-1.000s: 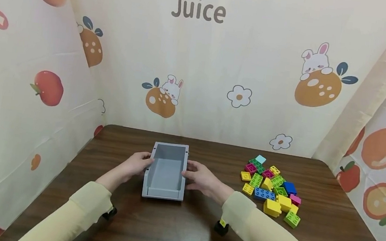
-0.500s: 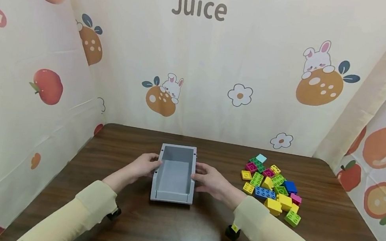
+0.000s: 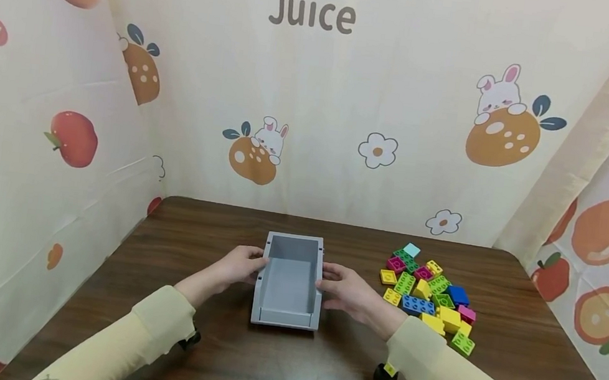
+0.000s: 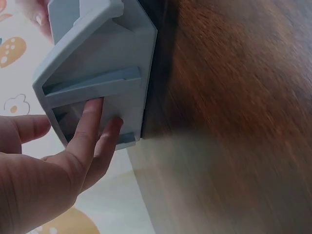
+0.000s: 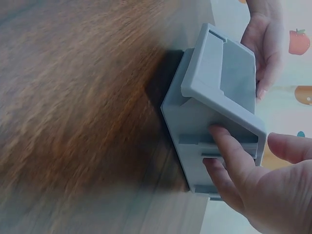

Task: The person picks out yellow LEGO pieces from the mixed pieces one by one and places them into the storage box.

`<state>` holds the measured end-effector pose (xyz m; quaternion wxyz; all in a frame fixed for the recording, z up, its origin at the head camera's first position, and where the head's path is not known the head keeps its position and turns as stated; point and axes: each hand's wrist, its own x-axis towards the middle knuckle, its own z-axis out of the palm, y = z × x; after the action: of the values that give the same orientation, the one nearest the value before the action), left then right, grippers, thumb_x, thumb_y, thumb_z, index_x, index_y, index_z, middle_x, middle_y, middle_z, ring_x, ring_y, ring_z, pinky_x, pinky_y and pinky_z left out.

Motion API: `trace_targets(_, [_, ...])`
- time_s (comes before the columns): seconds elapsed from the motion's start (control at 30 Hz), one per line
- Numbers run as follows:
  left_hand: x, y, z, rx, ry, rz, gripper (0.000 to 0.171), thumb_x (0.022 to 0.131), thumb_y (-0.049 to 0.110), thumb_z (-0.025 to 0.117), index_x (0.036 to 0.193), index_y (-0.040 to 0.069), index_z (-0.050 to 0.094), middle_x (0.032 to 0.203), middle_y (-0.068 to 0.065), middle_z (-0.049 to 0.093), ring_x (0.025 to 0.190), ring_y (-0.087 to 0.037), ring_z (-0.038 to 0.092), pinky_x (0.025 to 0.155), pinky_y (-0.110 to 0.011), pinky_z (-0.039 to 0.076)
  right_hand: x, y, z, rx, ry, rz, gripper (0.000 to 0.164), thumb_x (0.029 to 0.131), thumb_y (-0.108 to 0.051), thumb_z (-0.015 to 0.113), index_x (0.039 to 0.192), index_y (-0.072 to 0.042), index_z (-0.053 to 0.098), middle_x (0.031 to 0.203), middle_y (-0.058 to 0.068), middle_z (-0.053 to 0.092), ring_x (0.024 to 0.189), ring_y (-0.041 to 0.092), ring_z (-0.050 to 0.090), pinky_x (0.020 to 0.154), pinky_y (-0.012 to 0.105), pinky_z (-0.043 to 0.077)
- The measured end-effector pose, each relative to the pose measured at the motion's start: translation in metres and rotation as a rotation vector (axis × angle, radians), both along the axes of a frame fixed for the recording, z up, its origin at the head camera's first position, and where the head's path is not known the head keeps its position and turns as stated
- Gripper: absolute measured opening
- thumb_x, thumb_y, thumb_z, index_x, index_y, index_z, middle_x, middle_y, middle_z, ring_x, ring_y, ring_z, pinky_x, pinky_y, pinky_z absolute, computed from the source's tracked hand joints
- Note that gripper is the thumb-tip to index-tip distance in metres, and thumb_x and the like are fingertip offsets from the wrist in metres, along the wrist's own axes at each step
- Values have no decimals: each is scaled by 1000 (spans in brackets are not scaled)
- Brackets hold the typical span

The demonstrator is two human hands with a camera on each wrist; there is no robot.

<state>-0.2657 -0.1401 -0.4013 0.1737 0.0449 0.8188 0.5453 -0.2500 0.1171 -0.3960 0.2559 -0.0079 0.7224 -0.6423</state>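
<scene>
A grey plastic storage bin (image 3: 285, 319) with a low front lip stands upright at the middle of the table, with nothing in it. My left hand (image 3: 239, 265) holds its left side, the thumb at the rim. On the opposite side my right hand (image 3: 349, 292) holds the bin, its thumb lying over the rim. In the left wrist view, fingertips of the left hand (image 4: 58, 170) press the ribbed outer wall. The right wrist view shows fingers of the right hand (image 5: 263, 185) against the other ribbed wall. Whether the base fully touches the table is hard to tell.
Several toy building bricks (image 3: 418, 305), yellow, green, blue and magenta, lie in a loose pile right of the bin, near my right forearm. The dark wooden table (image 3: 163, 243) ends at a printed curtain (image 3: 338, 93) behind and at both sides.
Both hands have moved the grey storage bin to the right and slightly toward me. The bricks stay where they were.
</scene>
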Motion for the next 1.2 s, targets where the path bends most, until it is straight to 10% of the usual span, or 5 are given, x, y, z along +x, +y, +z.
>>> trace_targets(1.2, [-14, 56, -1, 83, -33, -45, 40, 95, 15, 56, 124, -12, 51, 113, -22, 61, 94, -24, 66, 76, -34, 60, 3, 59, -5, 126, 49, -105, 55, 92, -18, 62, 139, -3, 37, 136, 21, 43, 118, 34, 50, 86, 46, 56])
